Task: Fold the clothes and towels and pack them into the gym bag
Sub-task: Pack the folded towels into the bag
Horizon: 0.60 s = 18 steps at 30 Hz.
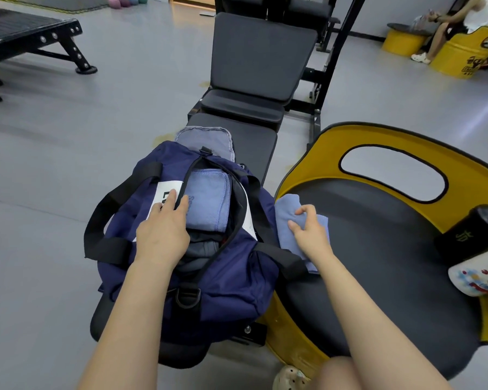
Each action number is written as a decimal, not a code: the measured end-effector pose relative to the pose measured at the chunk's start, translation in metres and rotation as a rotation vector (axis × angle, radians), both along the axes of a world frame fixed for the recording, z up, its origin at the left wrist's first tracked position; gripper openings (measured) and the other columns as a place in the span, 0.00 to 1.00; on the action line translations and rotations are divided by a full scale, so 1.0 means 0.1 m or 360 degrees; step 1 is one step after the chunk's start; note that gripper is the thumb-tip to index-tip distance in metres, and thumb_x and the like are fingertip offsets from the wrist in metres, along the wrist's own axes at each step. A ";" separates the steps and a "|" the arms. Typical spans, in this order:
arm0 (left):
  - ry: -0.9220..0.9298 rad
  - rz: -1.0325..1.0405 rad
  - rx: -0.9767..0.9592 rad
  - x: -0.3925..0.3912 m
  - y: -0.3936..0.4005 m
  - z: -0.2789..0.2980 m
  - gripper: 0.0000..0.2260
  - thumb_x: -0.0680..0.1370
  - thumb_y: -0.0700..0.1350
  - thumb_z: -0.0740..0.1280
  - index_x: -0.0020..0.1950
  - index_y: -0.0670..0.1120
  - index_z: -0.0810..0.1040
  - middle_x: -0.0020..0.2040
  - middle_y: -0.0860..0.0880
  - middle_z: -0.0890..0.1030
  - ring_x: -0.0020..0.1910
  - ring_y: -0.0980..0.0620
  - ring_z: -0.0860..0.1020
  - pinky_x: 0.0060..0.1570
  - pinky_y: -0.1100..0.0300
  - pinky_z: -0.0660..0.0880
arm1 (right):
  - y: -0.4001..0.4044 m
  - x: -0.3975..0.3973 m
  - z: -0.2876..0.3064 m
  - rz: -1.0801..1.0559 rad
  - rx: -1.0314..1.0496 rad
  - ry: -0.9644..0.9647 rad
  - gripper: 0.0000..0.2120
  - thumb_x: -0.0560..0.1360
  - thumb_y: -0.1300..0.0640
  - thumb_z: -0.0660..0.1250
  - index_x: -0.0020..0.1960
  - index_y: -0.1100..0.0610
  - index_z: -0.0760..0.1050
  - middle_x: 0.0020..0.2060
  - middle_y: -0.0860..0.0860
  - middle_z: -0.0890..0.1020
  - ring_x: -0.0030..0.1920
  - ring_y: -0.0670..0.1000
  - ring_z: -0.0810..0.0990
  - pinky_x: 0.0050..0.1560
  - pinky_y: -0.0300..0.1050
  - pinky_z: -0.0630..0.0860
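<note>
Navy gym bag (226, 285) sits unzipped on the black counter (251, 142), one folded blue towel (209, 201) already inside and a grey-blue cloth (206, 139) lying just beyond its far end. Left hand (164, 235), fingers straight, presses on the bag's near rim by the white label (166, 190). Right hand (312, 232) pinches a second folded blue towel (286, 218) on the yellow-rimmed seat (378, 220) beside the bag.

A navy gym bag (209, 277) of smooth, faintly sheened woven cloth, strapped in matt black webbing (110, 246), holds a soft, nappy blue towel (209, 198). The bench (254, 142) beneath appears padded in matt black vinyl. The yellow seat (462, 175) shows glossy painted metal, possibly a cut drum.
</note>
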<state>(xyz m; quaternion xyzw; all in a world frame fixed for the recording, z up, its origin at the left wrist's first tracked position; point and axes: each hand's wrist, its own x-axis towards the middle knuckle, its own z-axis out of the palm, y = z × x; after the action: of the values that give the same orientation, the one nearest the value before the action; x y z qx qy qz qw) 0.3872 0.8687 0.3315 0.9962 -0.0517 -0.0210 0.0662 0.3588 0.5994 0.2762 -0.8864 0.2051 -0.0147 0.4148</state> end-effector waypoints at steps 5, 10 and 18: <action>-0.0002 0.0001 -0.0010 0.00 0.01 0.00 0.28 0.79 0.36 0.54 0.78 0.51 0.52 0.78 0.51 0.49 0.74 0.48 0.57 0.55 0.53 0.70 | -0.06 -0.03 -0.11 -0.0227 0.0161 0.0116 0.08 0.81 0.54 0.59 0.55 0.56 0.63 0.36 0.52 0.70 0.42 0.56 0.72 0.39 0.46 0.65; -0.0017 -0.0005 -0.0005 0.00 0.02 -0.01 0.27 0.80 0.37 0.54 0.77 0.51 0.52 0.78 0.51 0.50 0.73 0.48 0.58 0.52 0.54 0.70 | -0.09 0.00 -0.12 -0.0139 -0.0058 0.0284 0.13 0.79 0.50 0.60 0.60 0.55 0.66 0.50 0.55 0.73 0.47 0.57 0.73 0.43 0.46 0.67; -0.0032 -0.0003 -0.0033 0.01 0.07 0.02 0.30 0.78 0.33 0.54 0.77 0.52 0.53 0.77 0.52 0.52 0.68 0.48 0.63 0.43 0.55 0.66 | -0.13 -0.02 -0.08 -0.0153 0.0206 0.0387 0.21 0.78 0.54 0.63 0.68 0.53 0.61 0.52 0.58 0.74 0.42 0.50 0.73 0.41 0.43 0.69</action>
<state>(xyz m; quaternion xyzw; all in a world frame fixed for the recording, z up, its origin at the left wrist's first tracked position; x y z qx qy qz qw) 0.3886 0.8752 0.3336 0.9956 -0.0536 -0.0104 0.0761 0.3572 0.5859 0.2679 -0.8422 0.2965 0.0861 0.4420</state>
